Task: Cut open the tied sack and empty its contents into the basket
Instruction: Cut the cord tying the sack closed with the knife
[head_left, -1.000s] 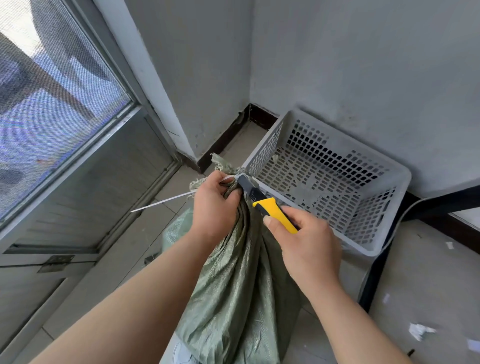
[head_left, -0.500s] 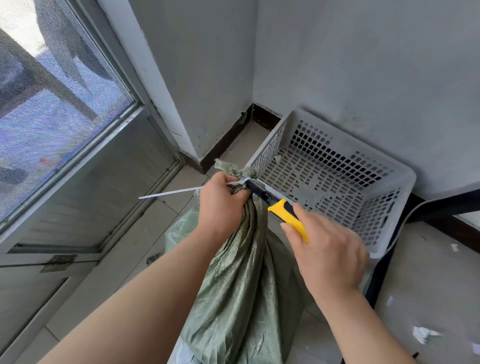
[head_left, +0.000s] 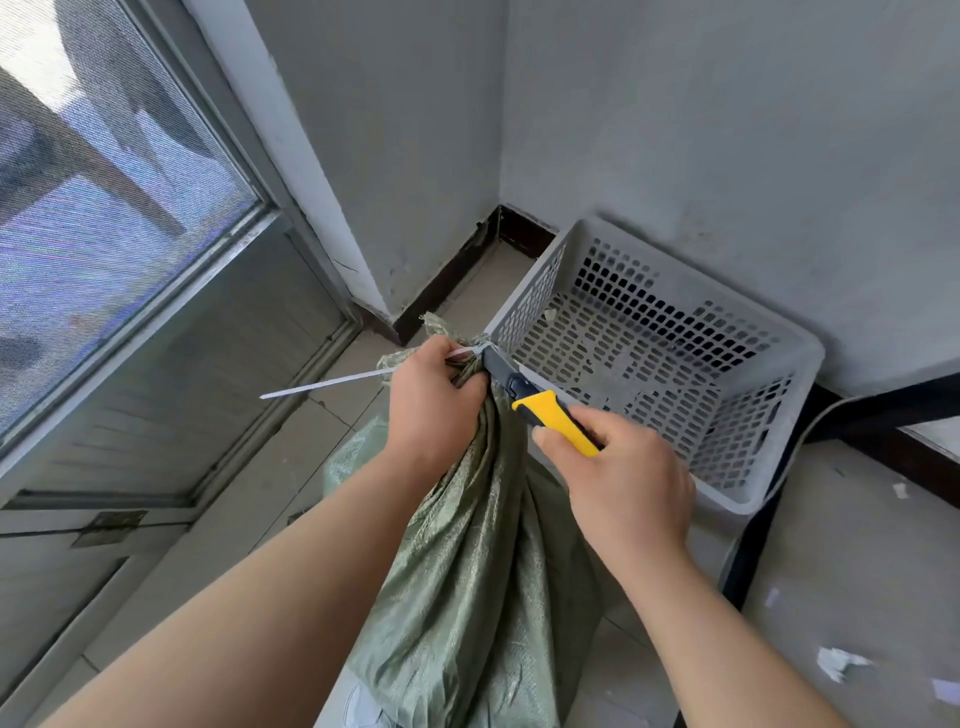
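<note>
A green woven sack (head_left: 483, 582) stands on the floor, its neck bunched and bound by a white zip tie (head_left: 332, 383) whose tail sticks out to the left. My left hand (head_left: 431, 405) grips the gathered neck just below the tie. My right hand (head_left: 623, 478) holds a yellow-handled utility knife (head_left: 550, 415), its dark front end against the tie at the neck. A grey perforated plastic basket (head_left: 769, 483) sits right behind the sack in the corner, with a few scraps on its bottom.
A screened window and door frame (head_left: 130, 291) run along the left. Grey walls meet in a corner behind the basket. A dark table leg and a pale cable (head_left: 789, 467) stand right of the basket. Paper scraps (head_left: 839, 667) lie on the floor at the right.
The knife's front end has stayed at the tie while my right hand shifted slightly along the neck. The left hand keeps its grip on the sack.
</note>
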